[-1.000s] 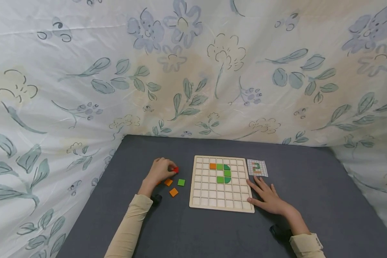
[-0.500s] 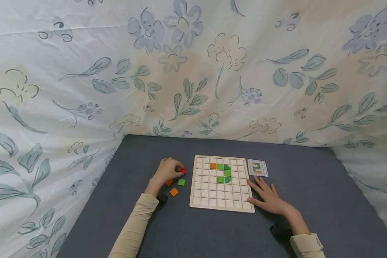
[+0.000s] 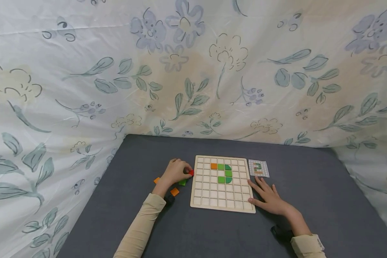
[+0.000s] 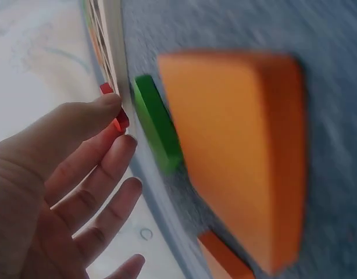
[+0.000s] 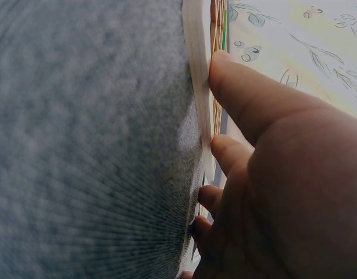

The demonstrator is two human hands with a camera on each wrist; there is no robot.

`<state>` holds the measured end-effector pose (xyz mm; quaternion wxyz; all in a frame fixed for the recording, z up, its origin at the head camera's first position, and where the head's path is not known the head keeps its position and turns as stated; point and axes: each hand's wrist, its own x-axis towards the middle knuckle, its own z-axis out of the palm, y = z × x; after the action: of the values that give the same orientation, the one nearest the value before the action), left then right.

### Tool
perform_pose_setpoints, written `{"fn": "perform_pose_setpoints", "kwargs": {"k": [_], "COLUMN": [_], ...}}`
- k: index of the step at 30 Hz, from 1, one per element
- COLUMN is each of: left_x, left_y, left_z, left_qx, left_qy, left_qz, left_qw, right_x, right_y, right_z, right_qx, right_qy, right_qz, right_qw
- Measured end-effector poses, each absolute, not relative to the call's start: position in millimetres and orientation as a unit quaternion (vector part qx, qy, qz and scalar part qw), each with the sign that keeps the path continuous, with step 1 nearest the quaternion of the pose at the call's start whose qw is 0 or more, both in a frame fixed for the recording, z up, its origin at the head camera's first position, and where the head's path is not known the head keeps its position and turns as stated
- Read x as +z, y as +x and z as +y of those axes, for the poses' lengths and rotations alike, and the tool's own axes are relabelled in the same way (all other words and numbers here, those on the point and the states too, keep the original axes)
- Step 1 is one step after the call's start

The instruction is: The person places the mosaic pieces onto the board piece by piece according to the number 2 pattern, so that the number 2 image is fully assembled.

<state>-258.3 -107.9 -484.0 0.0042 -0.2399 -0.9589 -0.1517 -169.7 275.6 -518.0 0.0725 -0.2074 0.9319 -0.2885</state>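
My left hand (image 3: 176, 172) pinches a small red tile (image 3: 191, 172) between thumb and fingertip, right by the left edge of the wooden grid board (image 3: 193, 199). The left wrist view shows the red tile (image 4: 121, 121) partly covered by the thumb. Under and beside that hand lie a green square tile (image 3: 182, 182) and orange tiles, one of them nearer the front (image 3: 175, 191). My right hand (image 3: 271, 198) is spread flat, its thumb and a fingertip resting on the board's right edge. On the board, an orange tile (image 3: 214, 166) and several green pieces sit in the upper cells.
A small pattern card (image 3: 258, 168) with a coloured figure lies just right of the board, beyond the right fingertips. Dark cloth (image 3: 219, 233) covers the table. Floral curtain (image 3: 225, 79) hangs behind and along the sides.
My left hand has carried the red tile rightward, from above the loose tiles to the board's left edge. The right hand stays in place on the opposite edge.
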Motion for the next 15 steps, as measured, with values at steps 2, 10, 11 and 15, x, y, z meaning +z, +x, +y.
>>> {"fn": "perform_pose_setpoints", "kwargs": {"k": [2,10,11,15], "left_x": [-484,-484,-483,-482], "left_y": [-258,-258,-258,-257], "left_z": [-104,-89,-87,-79], "left_qx": [-0.151,-0.157,-0.16,-0.168], "left_qy": [-0.243,-0.249,-0.251,-0.262], "left_qz": [-0.958,-0.956,-0.955,-0.95], "left_qw": [0.004,-0.004,-0.006,-0.012], "right_x": [-517,-516,-516,-515], "right_y": [-170,-171,-171,-171], "right_z": [276,276,276,275], "right_qx": [-0.288,-0.278,-0.277,-0.278], "right_qy": [-0.207,-0.201,-0.201,-0.2], "right_qz": [0.932,0.935,0.935,0.935], "right_qw": [0.072,0.09,0.091,0.092]}}
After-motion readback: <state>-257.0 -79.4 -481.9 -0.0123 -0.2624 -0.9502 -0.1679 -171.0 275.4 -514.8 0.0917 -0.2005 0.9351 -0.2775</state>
